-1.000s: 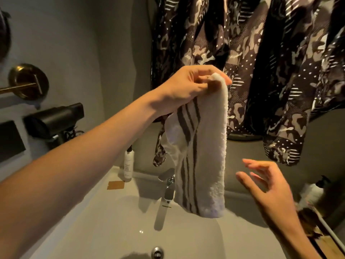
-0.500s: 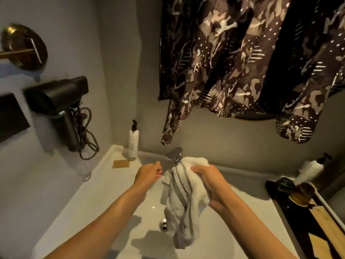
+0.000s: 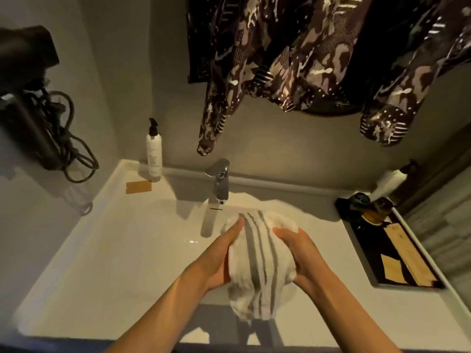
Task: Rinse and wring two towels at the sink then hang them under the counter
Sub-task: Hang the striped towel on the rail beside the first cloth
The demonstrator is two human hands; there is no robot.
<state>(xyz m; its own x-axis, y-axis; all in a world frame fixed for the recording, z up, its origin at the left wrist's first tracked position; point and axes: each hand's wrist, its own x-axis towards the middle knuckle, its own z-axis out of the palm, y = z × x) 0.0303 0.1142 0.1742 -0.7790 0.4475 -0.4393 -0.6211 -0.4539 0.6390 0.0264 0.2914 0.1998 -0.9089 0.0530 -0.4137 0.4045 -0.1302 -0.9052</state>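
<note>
While both palms press it from either side, the striped towel (image 3: 257, 261) hangs bunched over the sink (image 3: 142, 240), long axis running twelve to six; left hand (image 3: 219, 261) and right hand (image 3: 300, 256) clasp it below the faucet (image 3: 219, 182).

Both forearms are bare, each hand (image 3: 219, 261) without rings or sleeves.

White towel (image 3: 257, 261) with grey stripes; white sink (image 3: 114, 250); camouflage-patterned brown garment (image 3: 293, 59); bottle (image 3: 154, 151) white, perhaps black-capped.
</note>
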